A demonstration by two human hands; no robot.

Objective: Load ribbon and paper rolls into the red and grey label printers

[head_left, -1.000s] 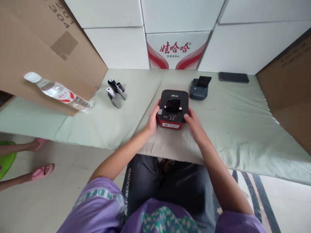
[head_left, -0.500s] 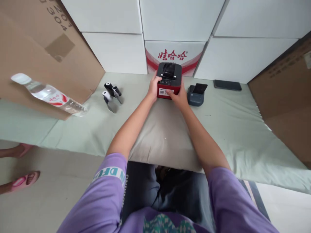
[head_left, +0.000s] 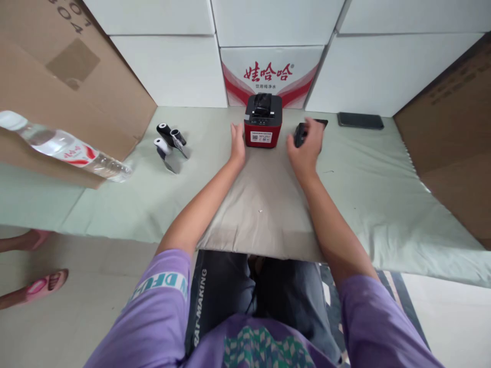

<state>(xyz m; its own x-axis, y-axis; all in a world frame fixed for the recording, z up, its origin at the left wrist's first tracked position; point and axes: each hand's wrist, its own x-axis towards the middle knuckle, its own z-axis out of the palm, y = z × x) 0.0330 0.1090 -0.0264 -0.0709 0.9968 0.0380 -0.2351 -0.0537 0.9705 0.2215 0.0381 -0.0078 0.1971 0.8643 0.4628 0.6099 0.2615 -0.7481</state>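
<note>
white cartons wall the cloth-covered worktop (head_left: 368,174). the red printer (head_left: 263,121) sits against them; left hand (head_left: 237,144) rests open beside it, right hand (head_left: 307,145) curls its fingers onto the grey printer (head_left: 299,135).

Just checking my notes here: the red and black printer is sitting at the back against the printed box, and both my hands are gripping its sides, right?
Not quite. The red and black printer does sit at the back against the printed box, but the head view shows only the left hand beside it; the right hand is over the small dark blue device.
</note>
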